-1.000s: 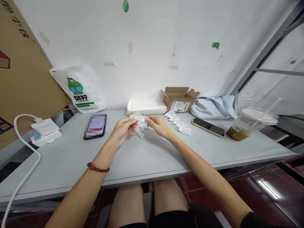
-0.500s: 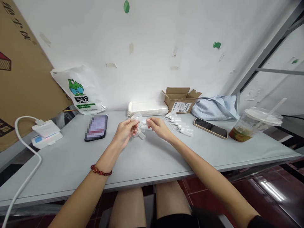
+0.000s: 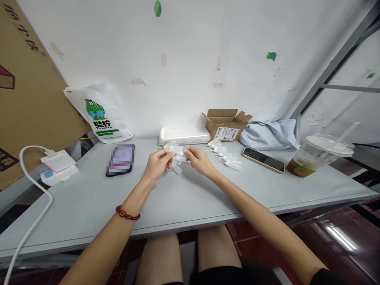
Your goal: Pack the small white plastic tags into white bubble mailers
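Note:
My left hand (image 3: 159, 164) is closed, its thumb and fingertips pinching one end of a small translucent white plastic piece (image 3: 180, 152). Its other end meets the pinched fingertips of my right hand (image 3: 196, 158). The held piece hovers just above the table, partly hidden by my fingers. Beneath and behind it lie several similar clear pieces (image 3: 177, 169). To the right of my right hand, another group of clear pieces with thin white loops (image 3: 233, 164) rests in a loose column on the table.
On the grey table (image 3: 190, 206) stand a white tray stack (image 3: 185, 135), an open cardboard box (image 3: 227, 126), a light blue cloth bag (image 3: 268, 132) and a drink cup (image 3: 319, 154). Phones (image 3: 263, 160) lie on either side. A charger (image 3: 59, 166) with a white cable sits left.
Both hands keep nearly the same place and pinch. The left fingers have shifted slightly on the small plastic piece, and the left wrist has moved a little to the right.

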`<state>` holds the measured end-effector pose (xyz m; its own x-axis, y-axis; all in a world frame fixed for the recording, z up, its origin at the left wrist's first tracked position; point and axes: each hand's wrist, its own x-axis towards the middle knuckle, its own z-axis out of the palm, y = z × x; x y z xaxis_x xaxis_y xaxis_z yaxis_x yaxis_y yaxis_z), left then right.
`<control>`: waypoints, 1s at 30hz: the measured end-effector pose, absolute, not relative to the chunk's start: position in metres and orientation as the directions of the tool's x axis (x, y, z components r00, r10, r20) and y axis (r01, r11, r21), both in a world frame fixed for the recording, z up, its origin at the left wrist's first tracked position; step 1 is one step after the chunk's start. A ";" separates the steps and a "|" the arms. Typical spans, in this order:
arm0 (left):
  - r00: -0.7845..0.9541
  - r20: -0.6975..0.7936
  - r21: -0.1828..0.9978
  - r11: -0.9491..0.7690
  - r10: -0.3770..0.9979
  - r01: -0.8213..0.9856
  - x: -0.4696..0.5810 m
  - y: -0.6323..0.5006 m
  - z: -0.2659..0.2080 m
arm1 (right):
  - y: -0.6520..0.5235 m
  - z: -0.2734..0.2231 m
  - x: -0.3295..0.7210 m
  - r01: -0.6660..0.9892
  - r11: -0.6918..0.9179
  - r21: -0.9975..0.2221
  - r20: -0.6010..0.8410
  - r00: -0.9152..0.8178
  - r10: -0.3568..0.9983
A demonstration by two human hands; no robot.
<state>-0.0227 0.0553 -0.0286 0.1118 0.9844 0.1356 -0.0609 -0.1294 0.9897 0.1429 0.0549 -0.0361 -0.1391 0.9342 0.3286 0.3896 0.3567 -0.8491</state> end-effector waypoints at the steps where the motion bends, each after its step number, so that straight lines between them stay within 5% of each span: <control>1: 0.112 0.137 0.990 -0.131 0.984 -0.053 -0.022 0.055 -0.029 | 0.054 -0.036 0.143 0.397 0.358 -0.845 0.331 -0.137 0.934; 9: 0.281 0.083 0.985 -0.122 0.956 0.122 -0.025 0.054 -0.026 | 0.049 -0.028 0.139 0.425 0.433 -0.795 0.388 -0.193 0.901; 17: 0.155 0.129 0.992 -0.130 0.979 -0.007 -0.031 0.058 -0.021 | 0.051 -0.024 0.148 0.426 0.402 -0.810 0.353 -0.194 0.915; 30: 0.177 0.270 0.945 -0.296 0.946 0.141 -0.023 0.053 -0.038 | 0.049 -0.027 0.151 0.497 0.464 -0.733 0.380 -0.266 0.886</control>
<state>-0.0228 0.0525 -0.0382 0.1769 0.9465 0.2700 0.1410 -0.2959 0.9448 0.1513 0.0486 -0.0272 -0.2660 0.8861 0.3797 0.4971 0.4635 -0.7335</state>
